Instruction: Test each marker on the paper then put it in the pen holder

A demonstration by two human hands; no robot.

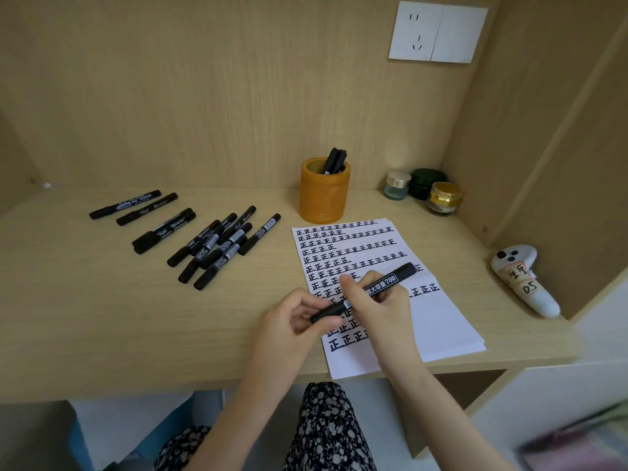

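On my feed, the far left of the wooden worktop [102,317] carries a scatter of loose black markers [190,239], all lying flat and all slanted the same way. Two lie apart near the back wall, and the rest bunch closer together toward the middle.

Next comes the left grip [289,316], a bare hand with its fingers curled. It pinches the near end of the one marker in play [384,282]. I cannot tell whether the cap at that end is fully seated or coming loose.

Behind the hands, near the back wall, stands the orange pen holder [324,195]. A few tested markers [334,161] stand in it and lean to the right.

The held marker is raised over the paper [438,321], with its far end pointing up and to the right. The right grip [380,309] grasps its barrel, with the thumb across the top and the fingers wrapped beneath.

The paper is a white stack just in front of the holder. Rows of dark written characters cover most of its top sheet, and its near right part is blank.

Further right, in the back corner, three small jars [421,190] stand close together. A white handheld controller [523,280] with handwritten labels lies near the right edge of the worktop. A white wall socket [438,32] sits high on the back panel.
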